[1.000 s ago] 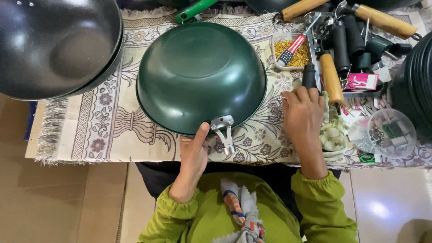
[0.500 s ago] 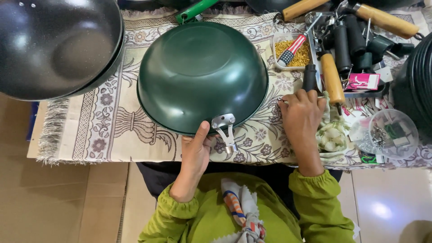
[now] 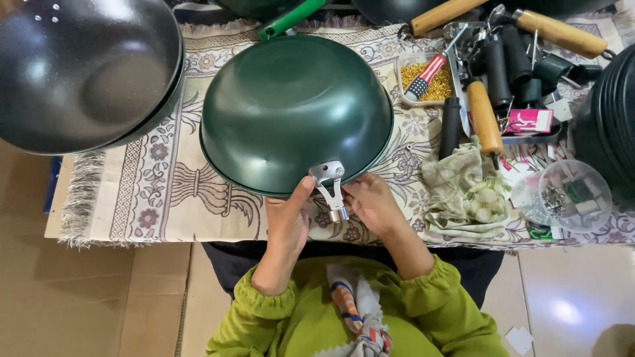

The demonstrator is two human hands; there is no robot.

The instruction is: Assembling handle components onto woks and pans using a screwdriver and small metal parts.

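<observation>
A dark green wok [image 3: 291, 109] lies upside down on a patterned cloth [image 3: 165, 185]. A silver metal handle bracket [image 3: 331, 188] sticks out of its near rim. My left hand [image 3: 288, 221] grips the wok's near rim just left of the bracket, thumb on the outside of the bowl. My right hand [image 3: 370, 201] has come in from the right and its fingers touch the end of the bracket. Both arms wear yellow-green sleeves.
Black woks [image 3: 79, 73] are stacked at the far left and more black pans [image 3: 608, 112] at the right edge. Wooden and black handles [image 3: 486, 116], a tray of small gold screws [image 3: 436, 86], a crumpled rag [image 3: 463, 192] and a clear plastic lid with small parts [image 3: 569, 195] lie to the right.
My right hand moved left from the rag and handles to the bracket on the wok. My left hand kept its hold on the rim.
</observation>
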